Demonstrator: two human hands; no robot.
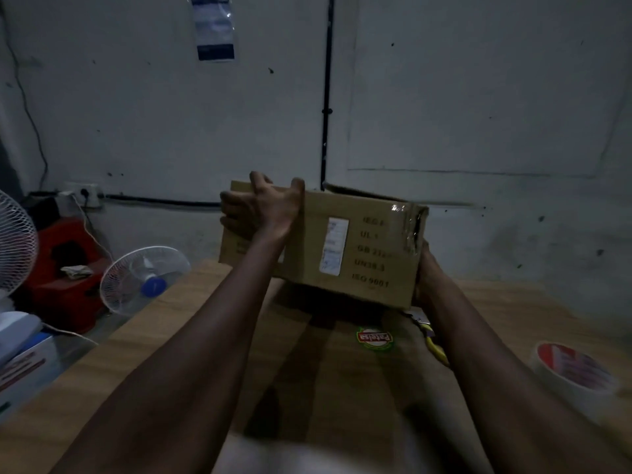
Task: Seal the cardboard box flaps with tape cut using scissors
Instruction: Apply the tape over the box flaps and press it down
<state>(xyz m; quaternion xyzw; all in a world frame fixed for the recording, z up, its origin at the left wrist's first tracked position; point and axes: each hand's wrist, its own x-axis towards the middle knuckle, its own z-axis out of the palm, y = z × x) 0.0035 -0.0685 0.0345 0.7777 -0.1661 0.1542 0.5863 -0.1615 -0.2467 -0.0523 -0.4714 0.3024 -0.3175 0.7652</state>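
Both hands hold the cardboard box (342,248) above the table (171,336): left hand (273,206) clasps its left top edge, right hand (425,278) its lower right corner.

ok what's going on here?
A person holds a cardboard box up off the table with both hands. The left hand grips the top left edge, fingers wrapped over the end; the right hand supports the lower right corner. Some old tape shows on the box's right edge, and a flap at the back looks raised. The tape roll and scissors lie untouched on the table, so sealing hasn't started.
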